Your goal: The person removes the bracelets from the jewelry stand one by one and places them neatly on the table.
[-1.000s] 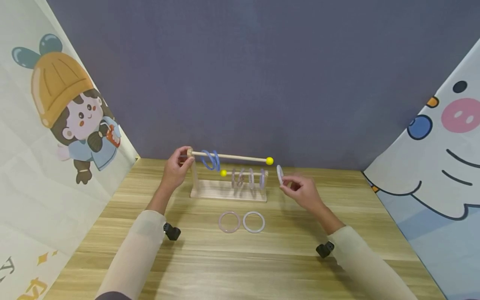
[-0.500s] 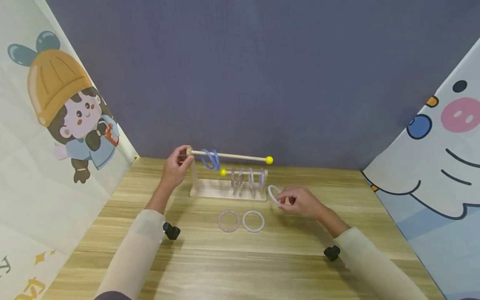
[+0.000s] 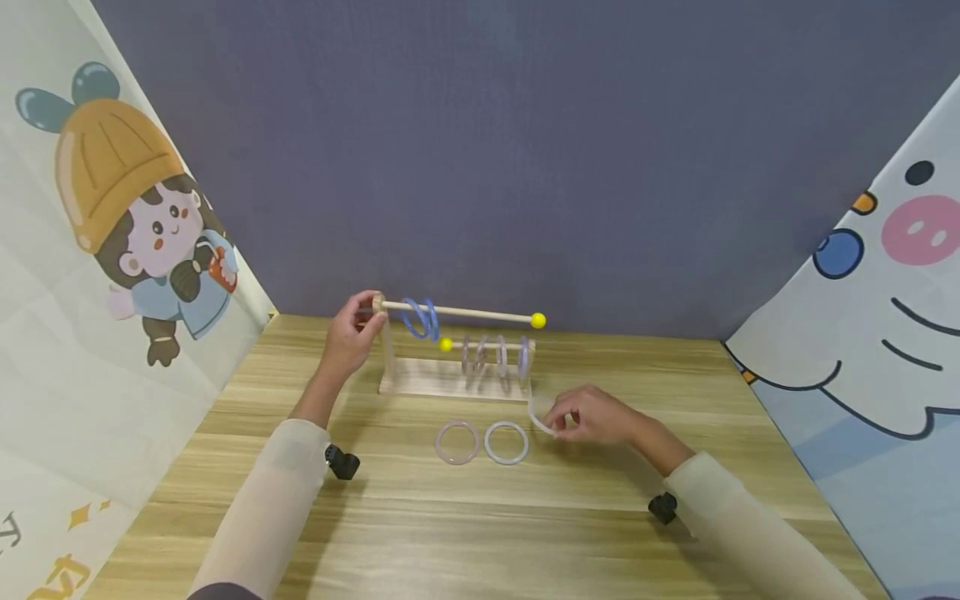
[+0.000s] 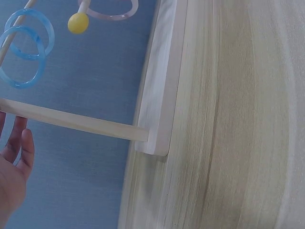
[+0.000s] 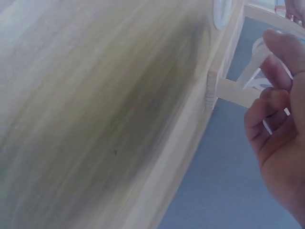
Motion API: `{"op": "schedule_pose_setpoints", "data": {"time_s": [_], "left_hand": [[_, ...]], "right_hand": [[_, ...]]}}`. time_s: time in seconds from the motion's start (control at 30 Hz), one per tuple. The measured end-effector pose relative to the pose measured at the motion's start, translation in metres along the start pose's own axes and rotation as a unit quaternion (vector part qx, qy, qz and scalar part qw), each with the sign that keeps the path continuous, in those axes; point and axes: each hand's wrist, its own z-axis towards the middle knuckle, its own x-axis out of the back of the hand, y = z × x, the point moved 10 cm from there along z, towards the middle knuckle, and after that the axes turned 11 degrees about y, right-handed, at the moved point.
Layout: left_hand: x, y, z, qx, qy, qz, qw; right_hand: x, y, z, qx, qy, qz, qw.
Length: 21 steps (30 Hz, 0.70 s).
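My left hand grips the top of the left post of a wooden ring rack, thumb in front and fingers behind. In the left wrist view, fingertips touch the post. My right hand pinches a white ring just right of the rack's base, low over the table; whether it touches the wood I cannot tell. Two blue rings hang on the upper rod. Several pale pink and lilac rings hang on the lower rod. A pinkish ring and another white ring lie flat in front.
Yellow balls cap the upper rod on the right and the lower rod on the left. A dark blue-grey backdrop stands behind the wood-grain table. Cartoon-printed panels flank both sides.
My right hand has brought the white ring down and toward me from beside the rods' right end, and the ring has tilted flatter. My left hand stays on the post.
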Motion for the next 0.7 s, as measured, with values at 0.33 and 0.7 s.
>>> {"op": "schedule_pose_setpoints", "data": {"time_s": [0.33,0.7], "left_hand": [[0.001,0.001,0.001,0.001,0.001,0.002,1.0000],[0.000,-0.001,0.001,0.006,0.001,0.008,0.9999]], "right_hand": [[-0.017,0.001,-0.006,-0.013,-0.069,0.011,0.997],[-0.033,0.005,-0.015,-0.029,-0.127,-0.001,0.992]]}}
